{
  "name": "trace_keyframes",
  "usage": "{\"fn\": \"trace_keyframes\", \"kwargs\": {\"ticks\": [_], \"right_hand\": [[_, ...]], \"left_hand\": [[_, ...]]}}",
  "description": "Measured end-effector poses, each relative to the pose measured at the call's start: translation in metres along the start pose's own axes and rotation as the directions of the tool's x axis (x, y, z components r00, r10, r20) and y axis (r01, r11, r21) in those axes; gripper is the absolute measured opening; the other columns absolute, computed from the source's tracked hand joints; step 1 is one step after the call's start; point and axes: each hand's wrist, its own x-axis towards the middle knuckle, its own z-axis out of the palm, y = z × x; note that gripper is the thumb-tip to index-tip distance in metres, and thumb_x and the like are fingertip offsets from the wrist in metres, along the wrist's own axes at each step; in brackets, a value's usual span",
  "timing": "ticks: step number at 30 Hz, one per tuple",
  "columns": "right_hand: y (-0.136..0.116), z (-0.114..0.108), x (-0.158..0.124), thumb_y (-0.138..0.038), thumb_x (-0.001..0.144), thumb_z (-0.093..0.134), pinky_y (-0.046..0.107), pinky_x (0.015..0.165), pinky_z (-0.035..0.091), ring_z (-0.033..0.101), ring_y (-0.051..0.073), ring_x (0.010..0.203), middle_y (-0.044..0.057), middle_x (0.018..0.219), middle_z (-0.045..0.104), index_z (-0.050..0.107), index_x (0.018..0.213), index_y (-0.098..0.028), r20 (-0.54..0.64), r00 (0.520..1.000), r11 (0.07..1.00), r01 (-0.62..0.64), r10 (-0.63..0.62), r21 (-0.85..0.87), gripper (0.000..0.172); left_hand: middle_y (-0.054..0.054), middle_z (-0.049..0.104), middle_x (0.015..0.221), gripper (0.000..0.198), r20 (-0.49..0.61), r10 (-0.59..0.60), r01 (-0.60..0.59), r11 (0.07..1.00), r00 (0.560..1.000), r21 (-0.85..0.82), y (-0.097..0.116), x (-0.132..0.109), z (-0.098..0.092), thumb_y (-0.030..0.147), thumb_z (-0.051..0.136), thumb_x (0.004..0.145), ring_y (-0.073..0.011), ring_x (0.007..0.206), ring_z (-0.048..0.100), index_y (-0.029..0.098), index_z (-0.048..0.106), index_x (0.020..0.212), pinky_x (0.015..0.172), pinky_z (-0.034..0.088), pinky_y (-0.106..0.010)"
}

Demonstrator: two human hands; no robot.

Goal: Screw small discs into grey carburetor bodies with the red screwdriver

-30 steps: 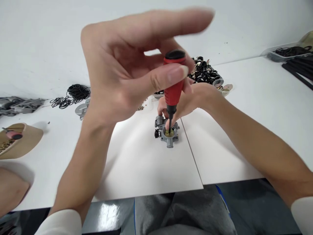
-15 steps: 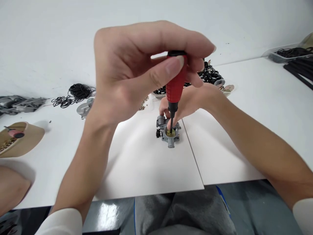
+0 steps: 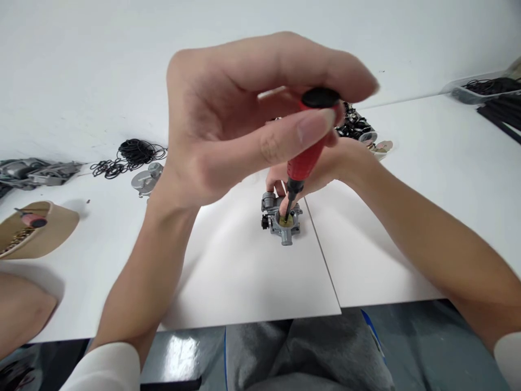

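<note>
My left hand (image 3: 252, 108) is closed round the red handle of a screwdriver (image 3: 303, 163), thumb and fingers near its black cap. The screwdriver leans, its top tilted to the right, and its dark shaft points down into the round opening of a grey metal carburetor (image 3: 287, 234). A brass-coloured disc (image 3: 287, 221) shows inside that opening, where the tip meets it. Behind the handle, my right hand (image 3: 321, 168) grips the carburetor against the white table, its fingers at the back and over the opening; part of it is hidden by the screwdriver.
On the left stands a beige bowl (image 3: 61, 228) with small brass parts and another screwdriver (image 3: 35, 220); a person's arm (image 3: 24, 312) rests nearby. Black rubber rings (image 3: 134, 153), a metal part (image 3: 144, 180) and grey castings (image 3: 36, 172) lie behind. Black parts (image 3: 354, 122) sit at the back.
The top of the screwdriver has tipped to the right and toward me, with my left hand shifting right. My right hand and the carburetor stay in place on the table.
</note>
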Motion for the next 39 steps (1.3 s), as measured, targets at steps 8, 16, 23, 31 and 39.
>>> {"fn": "trace_keyframes", "kwargs": {"ticks": [8, 16, 23, 31, 39], "right_hand": [[0.004, 0.002, 0.002, -0.038, 0.073, 0.078, 0.03, 0.08, 0.045, 0.059, 0.018, 0.094, 0.003, 0.103, 0.066, 0.066, 0.116, -0.017, 0.013, 1.0, 0.999, -0.021, 0.02, 0.037, 0.05], [0.002, 0.001, 0.001, -0.036, 0.074, 0.076, 0.029, 0.073, 0.045, 0.059, 0.017, 0.088, 0.004, 0.103, 0.066, 0.065, 0.112, -0.015, 0.021, 1.0, 1.0, -0.008, 0.008, 0.025, 0.044], [0.003, -0.001, 0.002, -0.042, 0.076, 0.073, 0.031, 0.074, 0.045, 0.057, 0.018, 0.089, 0.005, 0.101, 0.063, 0.064, 0.11, -0.015, 0.041, 0.998, 0.997, 0.044, -0.041, -0.068, 0.045], [0.008, 0.0, 0.005, -0.044, 0.075, 0.073, 0.032, 0.076, 0.045, 0.058, 0.021, 0.092, 0.005, 0.101, 0.063, 0.063, 0.111, -0.016, 0.055, 0.998, 0.999, 0.024, -0.022, -0.045, 0.047], [0.006, 0.001, 0.004, -0.043, 0.075, 0.073, 0.03, 0.07, 0.044, 0.059, 0.018, 0.086, 0.005, 0.102, 0.064, 0.063, 0.113, -0.013, 0.036, 0.999, 0.998, 0.026, -0.024, -0.051, 0.049]], "left_hand": [[0.0, 0.072, 0.096, 0.027, -0.064, 0.056, -0.048, 0.991, 0.996, 0.121, -0.019, -0.001, -0.017, 0.006, 0.07, 0.08, -0.0243, 0.09, 0.07, 0.015, 0.075, 0.105, 0.07, 0.065, -0.04], [0.001, 0.072, 0.087, 0.023, -0.115, 0.116, -0.087, 0.969, 0.987, 0.231, -0.022, 0.0, -0.011, 0.017, 0.077, 0.075, -0.0218, 0.083, 0.072, 0.011, 0.075, 0.097, 0.064, 0.065, -0.034], [0.004, 0.072, 0.099, 0.029, -0.008, -0.031, 0.03, 0.993, 0.999, -0.114, -0.012, -0.002, -0.01, 0.024, 0.065, 0.086, -0.0273, 0.102, 0.071, 0.007, 0.065, 0.11, 0.076, 0.068, -0.042], [0.006, 0.07, 0.093, 0.028, -0.082, 0.007, 0.002, 0.994, 0.997, 0.108, -0.014, -0.003, -0.01, 0.021, 0.073, 0.078, -0.0186, 0.093, 0.072, 0.008, 0.068, 0.102, 0.077, 0.066, -0.032], [0.002, 0.07, 0.1, 0.021, -0.018, -0.104, 0.104, 0.994, 0.994, 0.043, -0.009, -0.004, -0.006, 0.012, 0.062, 0.087, -0.0208, 0.097, 0.072, 0.007, 0.065, 0.107, 0.075, 0.066, -0.034]]}}
